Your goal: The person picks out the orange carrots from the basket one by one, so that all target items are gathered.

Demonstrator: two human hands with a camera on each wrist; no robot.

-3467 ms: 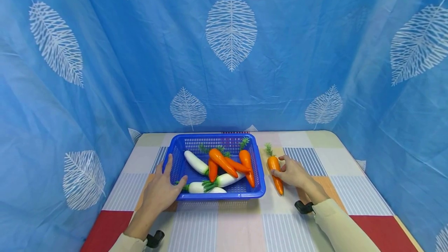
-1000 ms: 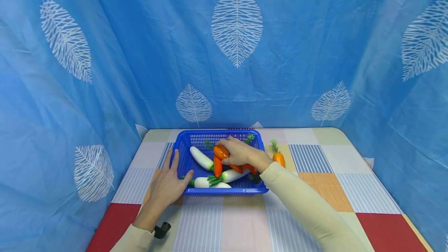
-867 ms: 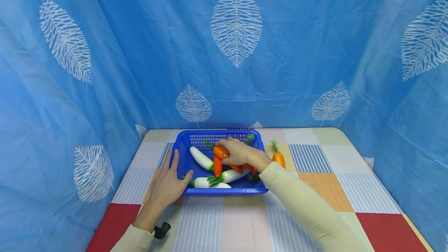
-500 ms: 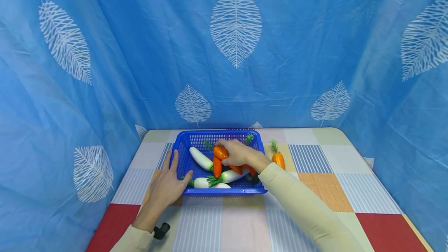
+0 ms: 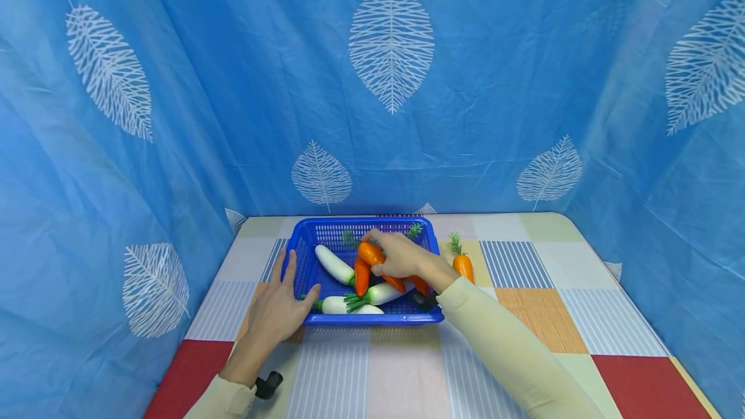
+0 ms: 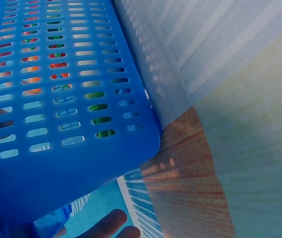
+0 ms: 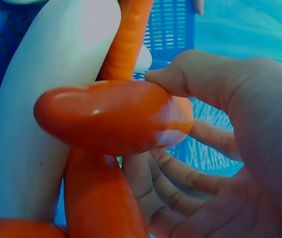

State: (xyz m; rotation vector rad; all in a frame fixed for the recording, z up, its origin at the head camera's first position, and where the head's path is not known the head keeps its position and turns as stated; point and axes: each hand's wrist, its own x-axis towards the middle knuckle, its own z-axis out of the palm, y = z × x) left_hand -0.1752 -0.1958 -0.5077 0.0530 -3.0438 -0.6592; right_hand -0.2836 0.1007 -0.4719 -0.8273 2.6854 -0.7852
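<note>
A blue plastic basket [image 5: 375, 319] holds several carrots and white radishes. Inside it my right hand [image 5: 401, 256] grips an orange carrot [image 5: 370, 252] by its thick end, thumb on one side and fingers curled round the other. In the right wrist view that carrot [image 7: 101, 119] lies across other carrots, next to a white radish [image 7: 36, 114]. My left hand [image 5: 278, 309] rests at the basket's left side, fingers straight and spread. Its fingertips [image 6: 112, 220] show below the basket wall in the left wrist view. The right forearm covers part of the basket's right side.
One carrot [image 5: 463, 267] with a green top lies on the table just right of the basket. A checked cloth [image 5: 401, 374] covers the table. Blue curtains [image 5: 489, 83] with white leaf prints stand behind and at both sides.
My right hand has left the carrot on the table, moved left into the basket and gripped another carrot, which has just shifted slightly. The left hand stays at the basket's left side.
</note>
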